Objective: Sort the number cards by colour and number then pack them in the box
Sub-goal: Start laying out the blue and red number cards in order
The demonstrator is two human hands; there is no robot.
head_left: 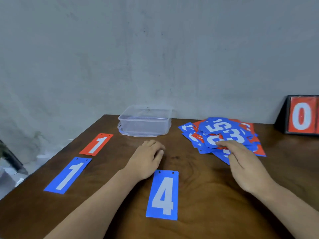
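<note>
A loose pile of blue and red number cards (221,133) lies at the right of the brown table; blue cards with 5, 3 and 8 show on top. My right hand (241,163) reaches onto the pile's near edge, its fingertips touching the blue 8 card (213,140). My left hand (149,156) rests on the table with fingers curled under, holding nothing. A red 1 card (96,144) and a blue 1 card (68,175) lie at the left. A blue 4 card (163,194) lies in front of me. The clear plastic box (145,122) stands open at the back.
A black-framed stand showing a red 0 (302,115) stands at the far right against the grey wall. The table's left edge (51,157) runs diagonally, with floor clutter beyond it. Bare wood shows between the laid-out cards and the pile.
</note>
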